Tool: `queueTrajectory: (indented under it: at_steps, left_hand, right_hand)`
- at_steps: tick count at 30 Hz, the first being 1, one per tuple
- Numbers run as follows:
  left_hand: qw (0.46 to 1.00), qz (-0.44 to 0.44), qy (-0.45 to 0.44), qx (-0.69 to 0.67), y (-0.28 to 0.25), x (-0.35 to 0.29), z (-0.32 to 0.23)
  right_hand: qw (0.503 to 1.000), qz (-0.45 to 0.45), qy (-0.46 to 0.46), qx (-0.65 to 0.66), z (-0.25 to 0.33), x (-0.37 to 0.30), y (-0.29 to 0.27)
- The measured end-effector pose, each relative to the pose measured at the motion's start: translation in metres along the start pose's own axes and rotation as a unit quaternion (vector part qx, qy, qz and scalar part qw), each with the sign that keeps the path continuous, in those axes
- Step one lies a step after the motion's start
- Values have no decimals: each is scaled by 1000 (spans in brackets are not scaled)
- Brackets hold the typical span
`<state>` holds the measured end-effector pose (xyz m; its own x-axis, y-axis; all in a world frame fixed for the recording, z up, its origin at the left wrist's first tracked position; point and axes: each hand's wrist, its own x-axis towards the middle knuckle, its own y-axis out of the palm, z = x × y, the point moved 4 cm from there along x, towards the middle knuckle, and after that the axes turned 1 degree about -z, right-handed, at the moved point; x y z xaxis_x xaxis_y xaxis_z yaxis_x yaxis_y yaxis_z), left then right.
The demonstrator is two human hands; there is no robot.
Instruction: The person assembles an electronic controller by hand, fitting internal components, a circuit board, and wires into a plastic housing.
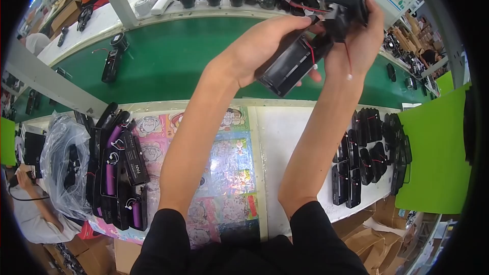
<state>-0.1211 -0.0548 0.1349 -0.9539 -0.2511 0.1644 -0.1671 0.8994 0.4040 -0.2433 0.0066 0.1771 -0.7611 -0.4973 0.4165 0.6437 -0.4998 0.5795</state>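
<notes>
Hands: right here, both are closed on one black device (328, 35); its rectangular housing (290, 66) is gripped by the left hand (262, 43), its round head (351, 2) by the right hand (364, 43).
Device: held up over the green belt (168, 56), housing tilted.
Red wires: one is seen hanging by the right wrist, tipped with a white plug (349, 77); another is draped over the housing.
Belt, left: a similar black unit (110, 66) is spotted lying there.
Near surface (277, 142), left: black housings (133, 160) and purple cylinders (110, 179) are piled beside a clear plastic bag (58, 142).
Near surface, right: more black housings (340, 188) are lined up near a green panel (433, 163).
</notes>
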Motion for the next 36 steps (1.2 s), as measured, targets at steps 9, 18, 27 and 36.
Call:
queueTrajectory:
  at_steps: [9,18,27,36]
  left_hand:
    - [993,24,72,-89,3,-8,-13]
    - [992,-10,111,65,12,-16,-22]
    - [976,-14,191,108,12,-10,-20]
    - [972,-63,176,139,3,-15,-25]
  right_hand:
    - [998,53,-1,-22,6,-20,28]
    - [996,75,-4,-57,7,-22,23]
    - [989,127,-76,-20,10,-12,13]
    - [986,116,-108,-51,7,-20,24]
